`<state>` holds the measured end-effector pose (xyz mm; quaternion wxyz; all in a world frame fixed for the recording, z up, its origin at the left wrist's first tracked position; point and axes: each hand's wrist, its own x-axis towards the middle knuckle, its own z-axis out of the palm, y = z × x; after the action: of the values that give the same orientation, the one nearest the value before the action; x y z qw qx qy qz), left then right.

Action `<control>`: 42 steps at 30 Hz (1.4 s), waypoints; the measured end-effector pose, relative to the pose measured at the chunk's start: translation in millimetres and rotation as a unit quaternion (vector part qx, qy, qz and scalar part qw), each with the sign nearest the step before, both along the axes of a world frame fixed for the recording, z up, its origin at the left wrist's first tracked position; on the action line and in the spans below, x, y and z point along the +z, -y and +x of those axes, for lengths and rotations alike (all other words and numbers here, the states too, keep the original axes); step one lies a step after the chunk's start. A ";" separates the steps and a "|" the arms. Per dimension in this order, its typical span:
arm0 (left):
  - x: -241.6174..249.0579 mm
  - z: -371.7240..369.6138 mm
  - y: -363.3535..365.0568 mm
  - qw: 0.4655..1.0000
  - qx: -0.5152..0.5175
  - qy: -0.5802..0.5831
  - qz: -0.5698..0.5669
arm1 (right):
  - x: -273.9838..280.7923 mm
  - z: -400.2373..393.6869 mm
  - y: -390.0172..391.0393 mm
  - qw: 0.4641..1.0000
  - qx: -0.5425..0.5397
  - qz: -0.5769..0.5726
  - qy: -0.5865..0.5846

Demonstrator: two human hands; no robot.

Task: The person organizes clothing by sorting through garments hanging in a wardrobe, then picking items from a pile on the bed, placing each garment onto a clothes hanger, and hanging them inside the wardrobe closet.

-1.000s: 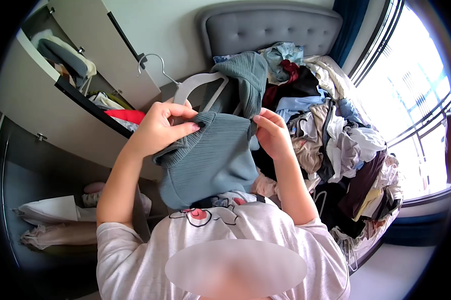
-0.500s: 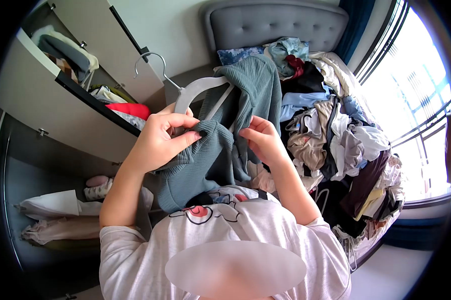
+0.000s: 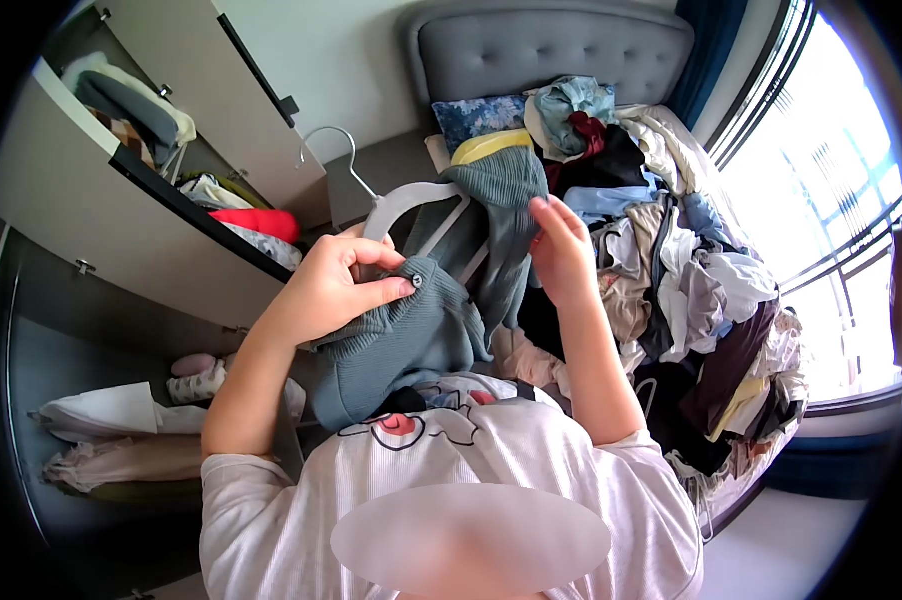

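Note:
A grey-green ribbed garment (image 3: 391, 350) hangs in front of the person's chest, partly on a light grey hanger (image 3: 407, 200) with a metal hook. My left hand (image 3: 336, 285) pinches the garment's edge beside a small button (image 3: 417, 282), close to the hanger's left arm. My right hand (image 3: 563, 250) is at the garment's right side, thumb and fingers closed at the edge of the cloth. Past the hanger's right end, a yellow piece (image 3: 491, 146) shows behind the garment.
A large heap of clothes (image 3: 621, 270) covers the bed below the grey headboard (image 3: 561, 50). At the left is an open wardrobe (image 3: 61, 330) with folded clothes on its shelves. A bright window (image 3: 821, 200) is at the right, and a patterned pillow (image 3: 479, 117) lies by the headboard.
My right hand has moved up and to the right along the garment. The hanger has shifted slightly right and down. The yellow piece and the button have come into view.

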<state>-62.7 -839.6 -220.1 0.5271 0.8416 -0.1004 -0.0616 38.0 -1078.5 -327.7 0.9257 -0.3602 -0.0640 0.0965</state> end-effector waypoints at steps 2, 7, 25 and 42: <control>-6.0 -0.6 0.5 1.000 -0.002 0.007 -0.011 | 6.6 -0.7 4.6 0.999 -0.002 -0.027 0.032; -22.5 1.0 0.7 0.999 0.029 0.014 0.017 | 14.4 -12.2 10.9 0.979 -0.046 -0.180 0.080; -29.7 -10.7 24.3 0.994 0.061 0.086 0.033 | 47.0 -68.7 -28.1 0.791 -0.074 -0.421 0.438; -61.3 10.6 23.2 0.981 0.086 -0.114 -0.132 | 7.1 -56.9 -42.3 0.676 -0.213 -0.476 0.521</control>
<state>-52.1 -862.8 -281.3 0.6445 0.7579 0.0257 -0.0975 -18.9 -1036.3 -320.6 0.4417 -0.7479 -0.4028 -0.2886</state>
